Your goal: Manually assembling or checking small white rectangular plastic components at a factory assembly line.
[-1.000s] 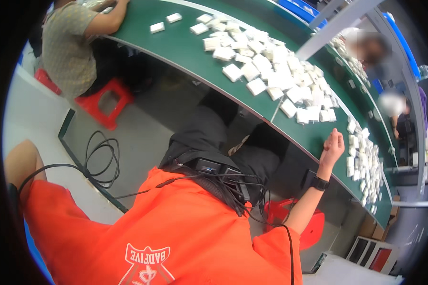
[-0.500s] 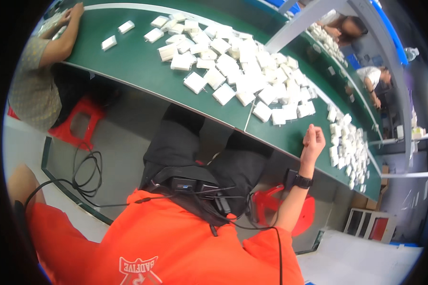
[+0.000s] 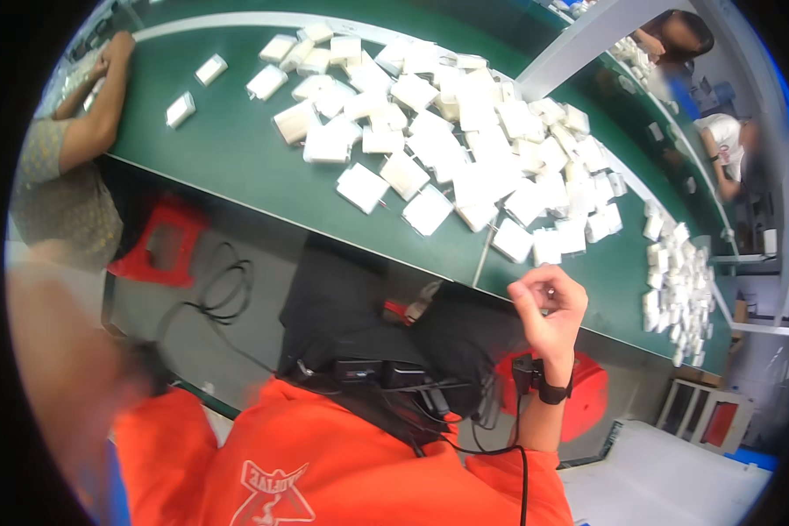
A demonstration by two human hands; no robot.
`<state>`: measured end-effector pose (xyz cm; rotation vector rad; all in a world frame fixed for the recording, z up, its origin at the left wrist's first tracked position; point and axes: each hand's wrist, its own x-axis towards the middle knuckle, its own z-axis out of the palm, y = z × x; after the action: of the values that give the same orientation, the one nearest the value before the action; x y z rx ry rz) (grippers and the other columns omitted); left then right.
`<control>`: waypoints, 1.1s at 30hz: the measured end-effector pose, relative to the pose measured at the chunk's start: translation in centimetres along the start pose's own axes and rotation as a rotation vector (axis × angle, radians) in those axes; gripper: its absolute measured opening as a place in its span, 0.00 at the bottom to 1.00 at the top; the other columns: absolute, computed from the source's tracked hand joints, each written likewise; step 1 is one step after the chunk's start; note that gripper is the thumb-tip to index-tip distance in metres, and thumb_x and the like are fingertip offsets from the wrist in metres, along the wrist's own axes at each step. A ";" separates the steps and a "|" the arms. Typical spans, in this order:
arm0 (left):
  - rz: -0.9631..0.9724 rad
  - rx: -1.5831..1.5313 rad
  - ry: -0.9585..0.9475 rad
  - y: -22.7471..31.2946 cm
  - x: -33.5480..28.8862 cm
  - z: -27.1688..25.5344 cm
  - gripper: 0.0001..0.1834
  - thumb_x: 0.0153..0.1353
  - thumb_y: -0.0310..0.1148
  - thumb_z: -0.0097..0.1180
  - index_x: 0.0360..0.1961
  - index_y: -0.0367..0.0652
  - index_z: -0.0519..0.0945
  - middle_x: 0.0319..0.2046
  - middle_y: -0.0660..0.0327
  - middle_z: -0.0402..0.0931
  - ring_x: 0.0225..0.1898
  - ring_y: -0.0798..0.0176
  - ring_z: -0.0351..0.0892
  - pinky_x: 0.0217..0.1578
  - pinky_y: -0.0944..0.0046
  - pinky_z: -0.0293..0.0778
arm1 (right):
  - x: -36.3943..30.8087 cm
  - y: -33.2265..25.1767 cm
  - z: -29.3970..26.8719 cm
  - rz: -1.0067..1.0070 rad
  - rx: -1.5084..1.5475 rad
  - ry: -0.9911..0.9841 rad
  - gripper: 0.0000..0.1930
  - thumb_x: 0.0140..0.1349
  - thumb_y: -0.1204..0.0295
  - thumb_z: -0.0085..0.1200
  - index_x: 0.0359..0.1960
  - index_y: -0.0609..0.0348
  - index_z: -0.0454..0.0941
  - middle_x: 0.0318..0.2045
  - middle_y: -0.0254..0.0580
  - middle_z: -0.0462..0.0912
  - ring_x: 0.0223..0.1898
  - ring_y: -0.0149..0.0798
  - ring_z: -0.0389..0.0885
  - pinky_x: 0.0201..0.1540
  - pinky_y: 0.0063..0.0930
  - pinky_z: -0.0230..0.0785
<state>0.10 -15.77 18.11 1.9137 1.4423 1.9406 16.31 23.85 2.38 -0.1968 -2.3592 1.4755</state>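
Observation:
My right hand [image 3: 552,307] hovers at the near edge of the green table [image 3: 263,188], its fingers curled and a tiny glint showing between them. What it holds, if anything, is too small to name. A dark band circles that wrist. Just beyond the fingers lies a big heap of flat white rectangular blocks [image 3: 430,212], some with thin prongs or in clear wrap. On the far left, my left arm [image 3: 66,351] is a motion smear, and its fingers cannot be made out.
Two single white blocks [image 3: 181,110] lie apart at the left, near a co-worker's arm [image 3: 105,114]. Another white pile [image 3: 675,289] spreads at the right. A grey post [image 3: 579,48] rises behind the heap. Red stools [image 3: 162,241] and a looped black cable [image 3: 219,298] are below.
My view has shifted. My right hand has drawn back toward the table edge and turned, with more of its fingers showing. My left arm has swung farther into view and blurred.

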 end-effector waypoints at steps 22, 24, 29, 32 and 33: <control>-0.512 0.860 -0.018 -17.1 -5.5 6.7 0.34 0.46 0.20 0.73 0.59 0.41 0.83 0.51 0.57 0.82 0.49 0.49 0.78 0.50 0.54 0.78 | 2.5 2.7 3.4 0.012 0.330 -0.106 0.05 0.60 0.82 0.70 0.32 0.63 0.84 0.21 0.28 0.78 0.19 0.16 0.62 0.23 0.16 0.45; -0.487 0.847 -0.017 -16.5 -5.7 6.7 0.36 0.45 0.21 0.76 0.61 0.39 0.83 0.50 0.56 0.81 0.47 0.50 0.78 0.48 0.55 0.78 | 2.5 2.7 3.3 0.005 0.333 -0.092 0.05 0.60 0.82 0.69 0.32 0.63 0.84 0.21 0.28 0.78 0.19 0.16 0.61 0.23 0.16 0.45; -0.442 0.490 0.266 -15.6 -5.4 10.0 0.35 0.48 0.28 0.82 0.60 0.33 0.84 0.49 0.53 0.78 0.42 0.63 0.81 0.38 0.65 0.82 | 2.5 2.6 3.4 -0.093 0.315 -0.108 0.08 0.56 0.80 0.72 0.33 0.63 0.84 0.23 0.30 0.77 0.21 0.18 0.62 0.25 0.18 0.46; -0.374 0.486 0.332 -18.2 -5.0 13.5 0.31 0.47 0.28 0.85 0.53 0.34 0.87 0.47 0.53 0.77 0.37 0.67 0.83 0.29 0.72 0.83 | 2.1 0.9 4.2 -0.175 0.210 -0.086 0.20 0.48 0.72 0.81 0.42 0.62 0.86 0.31 0.34 0.80 0.22 0.20 0.62 0.25 0.21 0.50; -0.378 0.462 0.341 -19.0 -5.2 14.4 0.29 0.47 0.27 0.84 0.52 0.35 0.87 0.46 0.54 0.78 0.35 0.69 0.83 0.28 0.72 0.83 | 2.4 -0.5 4.9 -0.200 0.220 -0.077 0.22 0.47 0.71 0.82 0.44 0.62 0.86 0.34 0.36 0.81 0.22 0.19 0.60 0.24 0.20 0.49</control>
<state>2.62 -0.32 -0.61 1.3161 2.3192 1.9294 12.35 20.14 1.41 0.1488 -2.1777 1.6521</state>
